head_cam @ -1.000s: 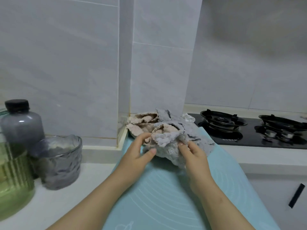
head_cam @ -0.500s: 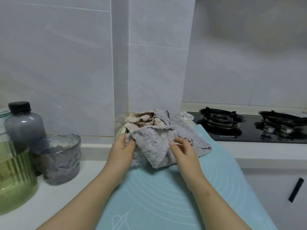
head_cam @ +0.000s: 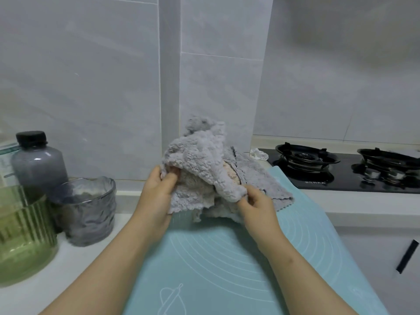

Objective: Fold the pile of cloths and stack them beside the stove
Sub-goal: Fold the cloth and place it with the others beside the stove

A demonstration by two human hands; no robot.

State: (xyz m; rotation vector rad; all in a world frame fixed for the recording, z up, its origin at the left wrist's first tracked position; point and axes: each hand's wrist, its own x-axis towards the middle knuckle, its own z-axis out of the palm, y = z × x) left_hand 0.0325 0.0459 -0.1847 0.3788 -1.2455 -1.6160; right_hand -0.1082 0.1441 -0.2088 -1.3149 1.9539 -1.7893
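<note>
The grey cloth (head_cam: 200, 160) is thick and fluffy, with a wavy stitched edge. It is lifted in a crumpled bunch over the far end of the mat (head_cam: 227, 258), in front of the tiled wall and to the left of the stove (head_cam: 341, 176). The left hand (head_cam: 156, 196) grips its left edge with thumb and fingers curled into the fabric. The right hand (head_cam: 256, 205) pinches a rolled corner between thumb and fingertips. A beige cloth (head_cam: 195, 185) of the same soft pile shows under it, and another grey cloth (head_cam: 261, 178) lies flat just behind, its edge near the black glass stove. The mat is smooth, pale blue, printed with white circles, and its near part is bare. On the left of it stand a wavy glass cup (head_cam: 88, 212), a ribbed green jar (head_cam: 22, 235) and a dark bottle (head_cam: 38, 164).
</note>
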